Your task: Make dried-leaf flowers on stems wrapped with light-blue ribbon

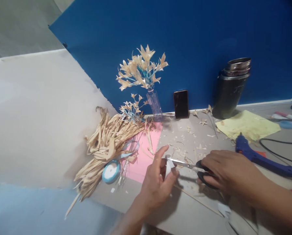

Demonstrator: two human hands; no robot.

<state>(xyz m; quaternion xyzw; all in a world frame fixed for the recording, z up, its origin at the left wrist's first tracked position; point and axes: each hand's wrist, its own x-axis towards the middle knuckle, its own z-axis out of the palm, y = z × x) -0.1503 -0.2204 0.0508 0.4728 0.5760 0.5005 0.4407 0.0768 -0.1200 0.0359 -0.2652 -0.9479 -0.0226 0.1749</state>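
Observation:
My left hand (159,179) pinches a small white piece of paper (170,166) between thumb and fingers. In my right hand (226,169) are scissors (185,164) with black handles, their blades reaching left to the paper. Part of the blades lies behind the paper, so I cannot tell whether they are cutting it. Below the hands a thin stick (200,201) lies on the table, with another white scrap (224,210) near its right end. Small pale scraps (181,151) are scattered just beyond the scissors.
Dried husks (106,140), a blue ribbon spool (111,171) and pink paper (146,147) lie left. Behind stand a clear bottle (154,104) with pale flowers (142,68), a phone (181,104) and a dark flask (229,93). A blue glue gun (263,160) and yellow paper (249,125) are right.

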